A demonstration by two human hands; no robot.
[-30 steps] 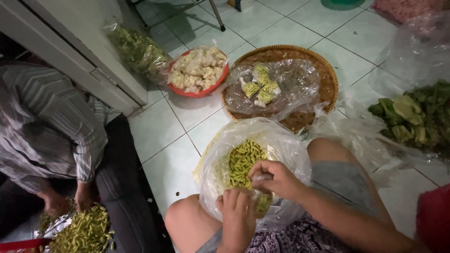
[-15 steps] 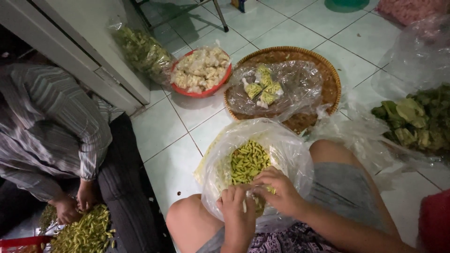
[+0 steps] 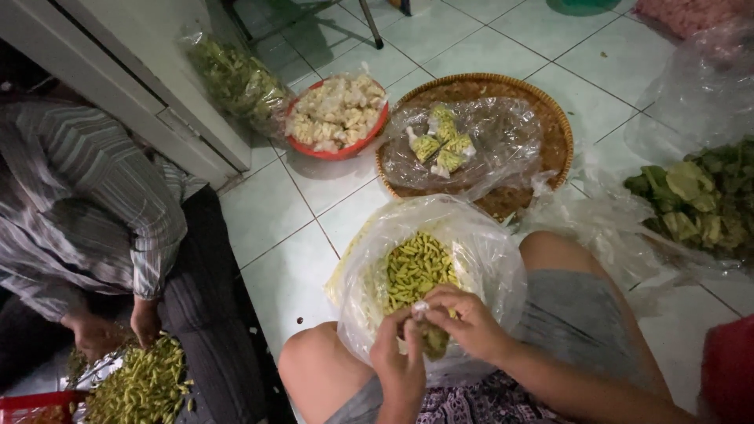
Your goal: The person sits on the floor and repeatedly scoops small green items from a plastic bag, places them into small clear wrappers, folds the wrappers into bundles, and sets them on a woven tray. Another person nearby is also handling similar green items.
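Observation:
A large clear plastic bag (image 3: 479,243) of small green chillies (image 3: 412,267) rests between my knees. Over its near edge my left hand (image 3: 399,363) and my right hand (image 3: 467,320) meet, both pinching a small clear packet of chillies (image 3: 430,338) at its twisted top. The fingers of both hands are closed on the packet's neck.
A round woven tray (image 3: 550,133) holds a plastic bag with small filled packets (image 3: 441,145). A red bowl (image 3: 339,149) of pale pieces sits beside it. Leafy greens (image 3: 699,204) lie at right. At left another person in a striped shirt (image 3: 86,220) works over a chilli pile (image 3: 141,389).
My hands have drawn closer together and nearer to me, closing on the small packet's top. The other person's hands shifted slightly over the chilli pile.

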